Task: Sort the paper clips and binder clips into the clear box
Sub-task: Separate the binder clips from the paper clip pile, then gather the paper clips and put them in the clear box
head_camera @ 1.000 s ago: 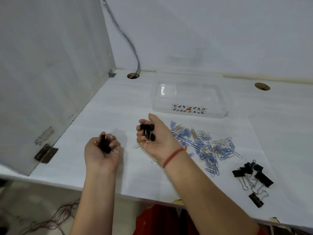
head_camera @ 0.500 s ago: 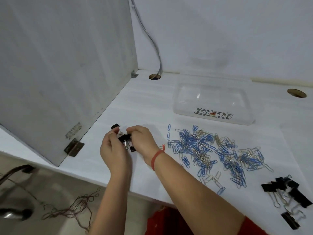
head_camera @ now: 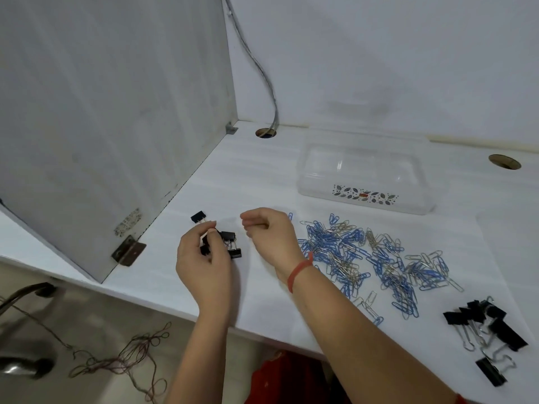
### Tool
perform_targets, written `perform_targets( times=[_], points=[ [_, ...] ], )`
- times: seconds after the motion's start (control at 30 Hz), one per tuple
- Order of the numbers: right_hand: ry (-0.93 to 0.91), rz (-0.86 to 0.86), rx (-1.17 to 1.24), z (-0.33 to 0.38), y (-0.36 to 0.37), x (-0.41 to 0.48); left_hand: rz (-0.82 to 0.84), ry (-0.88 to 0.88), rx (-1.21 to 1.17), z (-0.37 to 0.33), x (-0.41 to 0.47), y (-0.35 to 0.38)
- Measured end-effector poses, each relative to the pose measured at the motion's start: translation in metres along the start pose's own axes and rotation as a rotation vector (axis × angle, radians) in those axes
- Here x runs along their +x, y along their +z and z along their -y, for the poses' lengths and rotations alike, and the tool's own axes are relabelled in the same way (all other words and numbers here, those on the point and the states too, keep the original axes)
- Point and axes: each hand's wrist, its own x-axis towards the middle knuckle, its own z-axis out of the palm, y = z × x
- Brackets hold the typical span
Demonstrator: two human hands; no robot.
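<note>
My left hand [head_camera: 204, 263] is closed on small black binder clips, a few of which [head_camera: 232, 243] stick out past my fingers to the right. One more black binder clip [head_camera: 198, 217] lies on the desk just beyond that hand. My right hand [head_camera: 269, 237], with a red band at the wrist, hovers beside them, fingers loosely curled and nothing in it. A spread of blue and silver paper clips [head_camera: 367, 260] covers the desk to the right. Another pile of black binder clips [head_camera: 487, 330] lies at the front right. The clear box [head_camera: 364, 173] stands behind the paper clips.
A grey partition panel [head_camera: 116, 112] with a metal hinge [head_camera: 128, 253] walls off the left side. Two cable holes [head_camera: 265, 132] [head_camera: 504, 161] sit at the back, a cable rising from the left one. The desk's front edge [head_camera: 163, 301] runs under my forearms.
My hands came together at the left of the desk and the right hand then drew away from the binder clips with nothing in it. The view has shifted left.
</note>
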Motion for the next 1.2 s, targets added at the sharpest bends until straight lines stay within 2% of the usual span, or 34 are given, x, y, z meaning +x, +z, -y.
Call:
perform_targets(
  times=[0.07, 0.13, 0.23, 0.3, 0.43, 0.53, 0.63, 0.7, 0.77, 0.87, 0.97, 1.1, 1.2],
  points=[
    [-0.083, -0.063, -0.13, -0.001, -0.018, -0.003, 0.035, 0.082, 0.037, -0.005, -0.006, 0.0],
    [-0.221, -0.115, -0.446, -0.006, -0.038, -0.008, 0.093, 0.154, 0.073, -0.01, -0.013, 0.002],
    [-0.317, 0.051, -0.786, -0.016, -0.054, -0.018, 0.235, 0.196, 0.181, -0.014, -0.02, 0.005],
    [-0.348, 0.104, -0.833, -0.024, -0.058, -0.028, 0.379, 0.19, 0.32, -0.014, -0.021, 0.007],
    [-0.368, 0.076, -0.844, -0.018, -0.086, -0.046, 0.64, 0.264, 0.687, -0.015, -0.017, 0.011],
    [-0.284, 0.02, -0.77, 0.0, -0.123, -0.067, 0.808, 0.262, 0.827, -0.018, -0.021, 0.018],
    [-0.091, 0.025, -0.898, 0.017, -0.17, -0.099, 0.949, 0.285, 0.802, -0.02, -0.032, 0.027],
    [0.115, 0.098, -1.032, 0.015, -0.184, -0.113, 0.981, 0.299, 0.753, -0.021, -0.043, 0.031],
    [0.197, 0.096, -1.011, -0.001, -0.18, -0.121, 1.002, 0.323, 0.715, -0.023, -0.059, 0.036],
    [0.126, -0.063, -0.845, -0.021, -0.16, -0.114, 1.023, 0.343, 0.656, -0.027, -0.082, 0.046],
    [0.063, -0.101, -0.778, -0.018, -0.153, -0.104, 0.978, 0.344, 0.606, -0.028, -0.092, 0.049],
    [0.05, -0.211, -0.739, 0.003, -0.191, -0.104, 0.873, 0.352, 0.522, -0.033, -0.089, 0.044],
    [0.098, -0.333, -0.867, 0.017, -0.239, -0.096, 0.844, 0.386, 0.491, -0.043, -0.089, 0.053]
  ],
)
